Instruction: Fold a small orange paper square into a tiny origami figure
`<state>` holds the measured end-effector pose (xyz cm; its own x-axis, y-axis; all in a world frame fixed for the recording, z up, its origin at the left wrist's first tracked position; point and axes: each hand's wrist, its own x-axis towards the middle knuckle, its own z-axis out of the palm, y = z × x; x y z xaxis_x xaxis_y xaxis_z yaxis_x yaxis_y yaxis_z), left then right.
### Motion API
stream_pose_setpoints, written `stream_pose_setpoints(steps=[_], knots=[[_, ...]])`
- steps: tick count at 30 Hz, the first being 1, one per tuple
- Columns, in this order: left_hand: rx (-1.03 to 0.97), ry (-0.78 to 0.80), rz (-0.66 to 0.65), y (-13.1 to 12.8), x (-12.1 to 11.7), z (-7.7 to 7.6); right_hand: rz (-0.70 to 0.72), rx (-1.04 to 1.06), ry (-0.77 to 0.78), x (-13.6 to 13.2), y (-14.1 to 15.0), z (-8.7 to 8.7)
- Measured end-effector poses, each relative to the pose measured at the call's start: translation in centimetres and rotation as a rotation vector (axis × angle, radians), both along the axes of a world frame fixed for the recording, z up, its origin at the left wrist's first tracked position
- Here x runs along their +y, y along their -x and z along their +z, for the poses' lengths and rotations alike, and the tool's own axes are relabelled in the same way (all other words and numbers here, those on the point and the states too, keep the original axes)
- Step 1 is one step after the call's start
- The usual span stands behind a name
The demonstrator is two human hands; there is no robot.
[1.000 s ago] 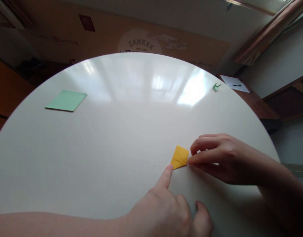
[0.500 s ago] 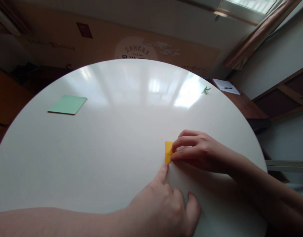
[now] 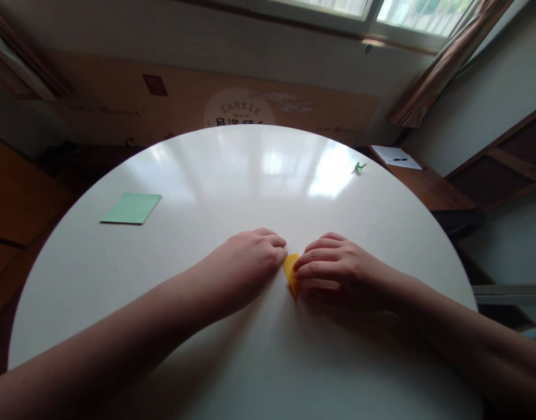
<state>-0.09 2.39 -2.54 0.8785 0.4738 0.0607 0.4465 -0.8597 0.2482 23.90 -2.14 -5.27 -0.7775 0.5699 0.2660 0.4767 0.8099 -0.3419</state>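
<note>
A small folded piece of yellow paper (image 3: pixel 290 269) lies on the white table between my hands, its lower end narrowing to a point. My right hand (image 3: pixel 337 265) grips its right side, fingers curled over the edge and covering part of it. From the left, my left hand (image 3: pixel 259 254) meets the paper's upper left edge with bent fingers pressed together. The hand's own back hides how much of the paper those fingertips hold.
The round white table (image 3: pixel 198 227) fills most of the view. A stack of light green paper (image 3: pixel 131 209) lies at the left, and a small green folded piece (image 3: pixel 359 167) near the far right edge. Beyond stands a brown side table (image 3: pixel 445 189) with a white sheet (image 3: pixel 395 157) and a pen.
My left hand has moved from below the paper up to its upper left edge, its fingers now drawn together. The yellow paper has turned and looks narrower. The head view has tilted upward.
</note>
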Motion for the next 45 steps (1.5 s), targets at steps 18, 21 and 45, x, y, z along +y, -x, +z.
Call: stream_pose_setpoints(steps=[18, 21, 45], knots=[[0.05, 0.014, -0.188, -0.1, -1.0, 0.7, -0.186, -0.037, 0.02, -0.3, -0.4, -0.4], [0.029, 0.045, -0.197, -0.2, -0.7, 0.5, -0.158, 0.074, 0.112, 0.1, -0.7, -0.8], [0.058, -0.08, -0.143, -0.5, -0.7, -1.0, -0.141, 0.062, 0.277, 0.7, -2.0, 0.1]])
